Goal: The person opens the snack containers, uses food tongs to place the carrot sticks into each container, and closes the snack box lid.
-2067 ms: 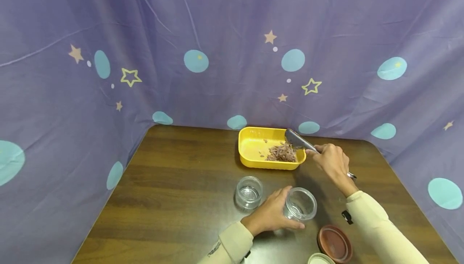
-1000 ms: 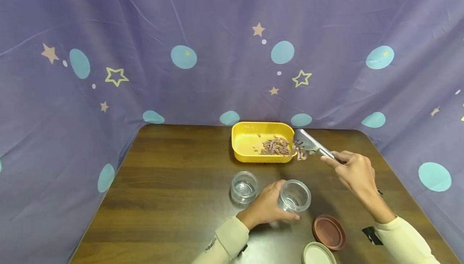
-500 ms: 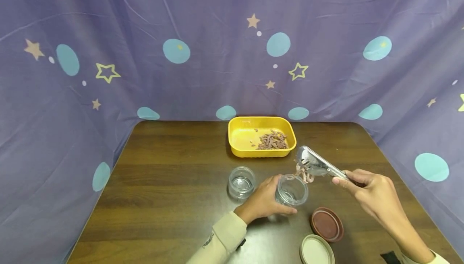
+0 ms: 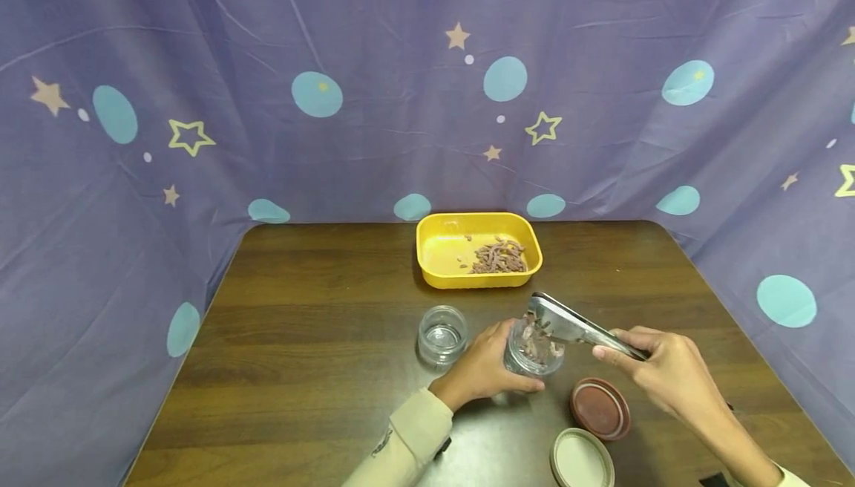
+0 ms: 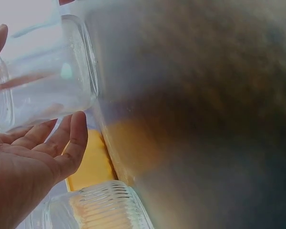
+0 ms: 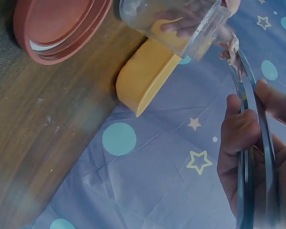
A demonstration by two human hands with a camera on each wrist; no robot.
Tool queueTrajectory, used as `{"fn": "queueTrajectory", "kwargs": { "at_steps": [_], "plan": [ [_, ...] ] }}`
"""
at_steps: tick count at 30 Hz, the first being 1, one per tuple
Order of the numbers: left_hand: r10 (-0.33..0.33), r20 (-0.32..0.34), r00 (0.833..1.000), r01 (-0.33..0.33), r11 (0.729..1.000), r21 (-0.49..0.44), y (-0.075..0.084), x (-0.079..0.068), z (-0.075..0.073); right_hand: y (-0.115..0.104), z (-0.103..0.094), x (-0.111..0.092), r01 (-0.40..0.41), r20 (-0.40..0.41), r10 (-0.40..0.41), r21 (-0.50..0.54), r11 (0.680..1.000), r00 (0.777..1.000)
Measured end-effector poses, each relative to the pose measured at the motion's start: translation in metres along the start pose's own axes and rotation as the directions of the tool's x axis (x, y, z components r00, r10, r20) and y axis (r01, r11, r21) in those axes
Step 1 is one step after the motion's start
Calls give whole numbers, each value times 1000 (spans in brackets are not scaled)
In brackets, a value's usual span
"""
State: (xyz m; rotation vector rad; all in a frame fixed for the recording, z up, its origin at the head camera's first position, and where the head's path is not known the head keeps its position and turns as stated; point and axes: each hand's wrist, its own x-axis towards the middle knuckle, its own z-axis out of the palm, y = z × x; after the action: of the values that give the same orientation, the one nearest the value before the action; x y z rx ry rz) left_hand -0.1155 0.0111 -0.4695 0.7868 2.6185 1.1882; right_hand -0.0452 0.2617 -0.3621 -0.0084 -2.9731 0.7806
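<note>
My left hand (image 4: 489, 367) grips a clear glass jar (image 4: 516, 363) from its left side, thumb in front and fingers behind. In the left wrist view the fingers curve along this jar (image 5: 43, 90). My right hand (image 4: 677, 374) holds metal tongs (image 4: 571, 324), their tips over the jar's mouth. Pinched in the tips are brownish shredded strips (image 6: 233, 51), seen at the rim in the right wrist view. More strips (image 4: 499, 257) lie in the right part of a yellow tub (image 4: 441, 279) behind the jar.
Left of my left hand stands a second glass jar (image 4: 443, 338). Near the right forearm lie a red-brown lid (image 4: 600, 409) and a cream lid (image 4: 581, 459), side by side on the wooden table (image 4: 320, 376). A purple patterned curtain (image 4: 374, 153) hangs behind the table.
The tongs have lifted strips out of the yellow tub and come down toward me to the jar's mouth. The left hand keeps its hold on the jar.
</note>
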Motion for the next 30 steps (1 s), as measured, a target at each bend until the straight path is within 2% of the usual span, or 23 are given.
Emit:
{"fn": "queueTrajectory", "kwargs": {
  "at_steps": [4,11,18,25,30],
  "plan": [
    [-3,-2,1000,3,1000,-1,1,0,-1,1,1,-1,-4,8,4,-12,1000,1000],
    [32,-16,999,-33,999,-6,0,0,-1,1,5,-3,28,-1,-28,-13,1000,1000],
    [17,-6,1000,-17,1000,-9,0,-1,0,-1,7,0,38,20,-37,-17,999,999],
    [29,-11,1000,-29,1000,-3,0,-1,-1,-8,9,15,58,-23,-59,-40,998,998],
    [16,-4,1000,-16,1000,-9,0,-3,0,-13,9,38,46,-47,-49,-59,997,998]
  ]
}}
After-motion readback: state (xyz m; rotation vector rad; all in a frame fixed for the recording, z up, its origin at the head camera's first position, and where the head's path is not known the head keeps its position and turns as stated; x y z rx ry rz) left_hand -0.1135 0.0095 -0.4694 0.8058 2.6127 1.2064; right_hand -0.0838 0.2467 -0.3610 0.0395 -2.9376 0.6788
